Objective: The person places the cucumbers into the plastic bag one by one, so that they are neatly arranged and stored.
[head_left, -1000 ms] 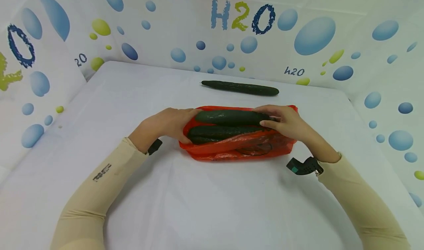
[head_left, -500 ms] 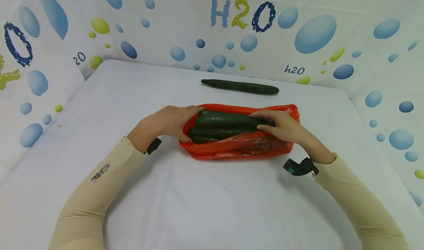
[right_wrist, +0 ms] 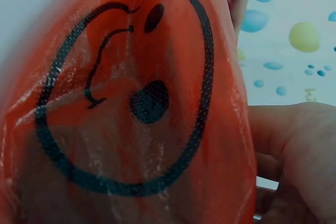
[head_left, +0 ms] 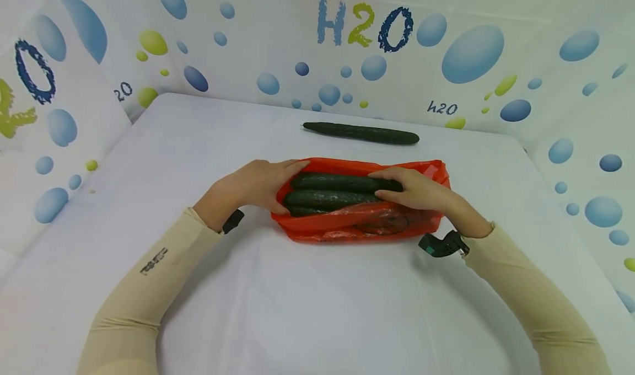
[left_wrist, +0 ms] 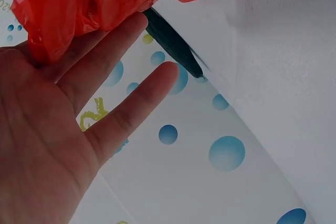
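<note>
A red plastic bag (head_left: 322, 229) lies sideways on the white-covered table, its mouth turned up. Inside, three dark green cucumbers show side by side. My right hand (head_left: 421, 190) reaches in from the right, thumb and fingers on either side of the rearmost cucumber (head_left: 332, 182). At the bag's left end, my left hand (head_left: 253, 185) spans the mouth, with fingertips at the back rim and thumb at the front. In the left wrist view, two of its fingers (left_wrist: 134, 108) are straight and spread; others are behind the red plastic. A black face print (right_wrist: 205, 51) marks the bag in the right wrist view.
Behind the bag another cucumber (head_left: 362, 133) lies lengthwise on the table (head_left: 327, 309). A white backdrop (head_left: 223, 55) with blue and green bubbles rises at the back and sides. A black wrist device (head_left: 443, 245) hangs below the right wrist.
The rearmost cucumber has sunk lower into the bag, with my right hand moving slightly left and down along it. My left hand stays at the bag's left end.
</note>
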